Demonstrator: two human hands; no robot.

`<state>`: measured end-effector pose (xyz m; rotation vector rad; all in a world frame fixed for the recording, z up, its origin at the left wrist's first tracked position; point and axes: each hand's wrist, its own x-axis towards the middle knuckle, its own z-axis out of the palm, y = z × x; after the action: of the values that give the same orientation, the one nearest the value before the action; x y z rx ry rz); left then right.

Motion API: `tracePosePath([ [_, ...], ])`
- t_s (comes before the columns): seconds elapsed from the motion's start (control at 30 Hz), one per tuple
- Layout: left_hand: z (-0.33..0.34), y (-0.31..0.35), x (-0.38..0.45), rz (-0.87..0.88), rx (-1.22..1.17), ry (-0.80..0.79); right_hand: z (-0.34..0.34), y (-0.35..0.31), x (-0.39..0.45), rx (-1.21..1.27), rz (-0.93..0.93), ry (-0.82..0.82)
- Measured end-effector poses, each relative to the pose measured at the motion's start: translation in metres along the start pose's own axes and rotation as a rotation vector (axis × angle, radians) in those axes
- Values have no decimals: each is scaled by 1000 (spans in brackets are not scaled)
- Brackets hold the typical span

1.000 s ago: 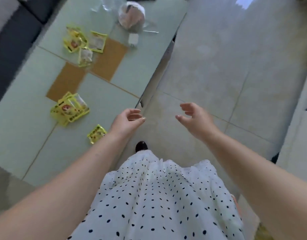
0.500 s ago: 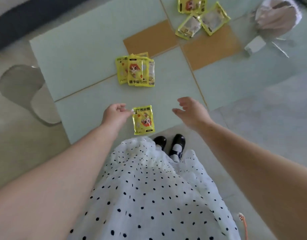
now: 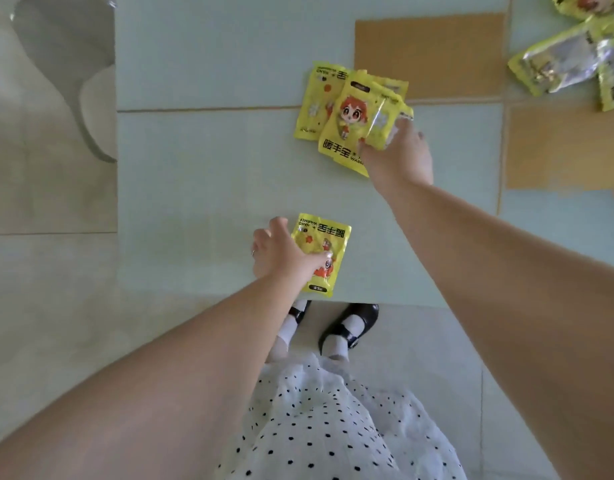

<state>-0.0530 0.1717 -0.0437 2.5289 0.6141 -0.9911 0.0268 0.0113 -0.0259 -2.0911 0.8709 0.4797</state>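
A single yellow hand-warmer packet (image 3: pixel 328 240) lies near the front edge of the pale green table (image 3: pixel 201 174). My left hand (image 3: pixel 281 256) grips its left side, thumb across the printed face. Further back lies a small pile of yellow hand-warmer packets (image 3: pixel 347 112), fanned over one another. My right hand (image 3: pixel 400 157) reaches to the pile's right side and holds the packets there, fingers curled under their edge.
More packets (image 3: pixel 572 60), some silvery side up, lie at the table's back right by two tan panels (image 3: pixel 428 55). A clear curved chair or stand (image 3: pixel 69 71) sits left of the table. My black shoes (image 3: pixel 348 327) stand at the table's front edge on the tiled floor.
I have turned toward the table and leaned in. My left hand has closed on the single packet, and my right hand has reached forward from mid-air to grasp the pile.
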Motion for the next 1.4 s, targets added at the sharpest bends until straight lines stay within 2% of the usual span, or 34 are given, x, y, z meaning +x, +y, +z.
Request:
tracePosePath([
  [0.1,9,3,4,39,19,70,14,-4,16,-95,32,58],
  [0.3,5,6,17,43,-90,84,22,-3,35,-265,29,129],
  [0.5,-22,18,41,42,-262,120,10,-3,46,-23,5,92],
  [0.63,-49,43,60,61,-455,65,-13,8,41,240,50,68],
  [0.73,-74,70,73,115,-509,59,-23,24,28,452,166,120],
  [0.8,-85,88,82,144,-525,93,-21,29,16,554,269,95],
  [1.03,-85,122,105,209,-470,91,13,15,10,594,273,108],
  [1.2,-75,127,114,189,-456,161,21,7,18,637,319,135],
  [1.4,-68,129,119,139,-402,168,22,4,27,755,359,105],
])
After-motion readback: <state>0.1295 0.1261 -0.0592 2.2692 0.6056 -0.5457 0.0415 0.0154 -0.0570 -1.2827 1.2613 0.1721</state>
